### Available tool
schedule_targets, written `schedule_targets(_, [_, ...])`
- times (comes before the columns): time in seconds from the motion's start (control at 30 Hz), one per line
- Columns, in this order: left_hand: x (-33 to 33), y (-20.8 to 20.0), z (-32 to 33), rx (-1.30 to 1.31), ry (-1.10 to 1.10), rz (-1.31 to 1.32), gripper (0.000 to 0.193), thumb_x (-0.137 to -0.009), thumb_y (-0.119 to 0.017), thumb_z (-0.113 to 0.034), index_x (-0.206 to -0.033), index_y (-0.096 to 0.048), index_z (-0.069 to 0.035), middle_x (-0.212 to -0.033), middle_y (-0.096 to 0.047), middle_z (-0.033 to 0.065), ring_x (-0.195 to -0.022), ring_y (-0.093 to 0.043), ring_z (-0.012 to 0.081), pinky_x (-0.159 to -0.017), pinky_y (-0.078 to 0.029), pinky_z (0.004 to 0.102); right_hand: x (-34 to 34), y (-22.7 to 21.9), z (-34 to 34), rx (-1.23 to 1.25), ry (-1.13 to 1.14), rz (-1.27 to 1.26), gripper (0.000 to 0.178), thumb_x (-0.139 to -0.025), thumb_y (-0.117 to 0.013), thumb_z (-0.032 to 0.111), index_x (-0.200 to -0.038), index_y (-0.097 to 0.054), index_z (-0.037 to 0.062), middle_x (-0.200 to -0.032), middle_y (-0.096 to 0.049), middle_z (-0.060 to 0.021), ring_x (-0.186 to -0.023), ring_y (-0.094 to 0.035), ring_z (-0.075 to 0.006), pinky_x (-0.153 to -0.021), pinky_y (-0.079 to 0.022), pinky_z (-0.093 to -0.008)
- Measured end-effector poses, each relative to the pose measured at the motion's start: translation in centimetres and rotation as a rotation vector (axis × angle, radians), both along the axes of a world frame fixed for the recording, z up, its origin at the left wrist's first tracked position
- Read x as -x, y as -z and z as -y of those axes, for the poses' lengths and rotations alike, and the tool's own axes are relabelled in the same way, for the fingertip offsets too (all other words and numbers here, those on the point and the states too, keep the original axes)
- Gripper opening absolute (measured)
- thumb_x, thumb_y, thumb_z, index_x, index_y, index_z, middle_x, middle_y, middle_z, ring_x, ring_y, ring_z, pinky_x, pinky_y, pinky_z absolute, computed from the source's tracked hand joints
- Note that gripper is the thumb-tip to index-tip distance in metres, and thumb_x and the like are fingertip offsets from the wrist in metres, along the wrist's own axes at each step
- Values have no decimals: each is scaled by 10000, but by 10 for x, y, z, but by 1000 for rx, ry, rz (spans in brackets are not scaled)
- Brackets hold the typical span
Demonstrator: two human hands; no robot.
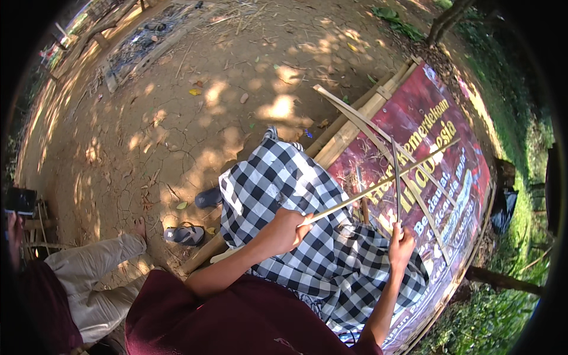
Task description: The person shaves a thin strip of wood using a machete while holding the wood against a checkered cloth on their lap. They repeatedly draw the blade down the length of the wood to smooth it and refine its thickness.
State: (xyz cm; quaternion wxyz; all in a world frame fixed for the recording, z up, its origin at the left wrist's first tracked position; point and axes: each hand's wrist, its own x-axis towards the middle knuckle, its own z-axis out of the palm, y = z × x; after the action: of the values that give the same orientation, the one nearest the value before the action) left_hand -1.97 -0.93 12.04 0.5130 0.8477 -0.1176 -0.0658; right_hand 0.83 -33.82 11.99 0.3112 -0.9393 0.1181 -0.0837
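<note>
Earth (148,136) lies beyond hands (284,232) gripping strip (377,184) and tool (397,198).

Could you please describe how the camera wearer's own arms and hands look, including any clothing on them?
The left hand and right hand are bare, with no gloves or wristbands showing. The forearms are uncovered too, emerging from short, dark maroon fabric sleeves.

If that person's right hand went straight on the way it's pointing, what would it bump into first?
Probably the pale strips slanting across the red banner, which lie ahead of the right hand. Depth is unclear, though: it might pass above them.
</note>
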Motion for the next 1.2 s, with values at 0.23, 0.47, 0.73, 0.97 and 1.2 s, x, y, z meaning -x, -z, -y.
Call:
schedule_targets(0.23, [-11,-5,22,-5,134,-107,148,-873,-572,-73,-788,-621,37,-680,-597,262,-582,-587,432,-534,-478,457,46,11,-82,155,-411,-76,365,-791,-726,409,-817,-622,60,-492,-555,-71,-466,-598,-287,-480,-456,-380])
schedule_targets(0.47, [9,-1,-13,-183,30,-217,213,-918,-550,-112,-782,-608,41,-623,-559,237,-599,-592,405,-558,-461,460,-5,66,9,53,-6,-180,491,-950,-551,414,-772,-593,-42,-478,-489,-99,-445,-493,-200,-457,-372,-382])
schedule_targets(0.73, [-14,-29,5,-351,186,-176,81,-807,-571,-17,-801,-616,50,-706,-616,210,-690,-665,357,-585,-526,440,14,37,-56,-83,-256,-43,402,-943,-599,301,-750,-550,-48,-467,-405,-66,-432,-355,-153,-454,-303,-354])
schedule_targets(0.97, [-20,-42,14,-483,140,174,108,-735,-602,-7,-816,-608,65,-667,-618,182,-647,-670,338,-527,-524,414,15,18,-114,-449,-282,38,547,-731,-817,103,-1194,-531,42,-500,-459,4,-453,-369,-104,-465,-304,-275])
schedule_targets(1.2, [-26,-100,10,-688,250,164,187,-716,-623,-7,-885,-637,72,-696,-638,153,-700,-685,299,-550,-527,395,-21,20,-106,-104,-318,163,550,-702,-821,117,-1196,-582,102,-553,-563,-98,-455,-478,-260,-513,-424,-357])
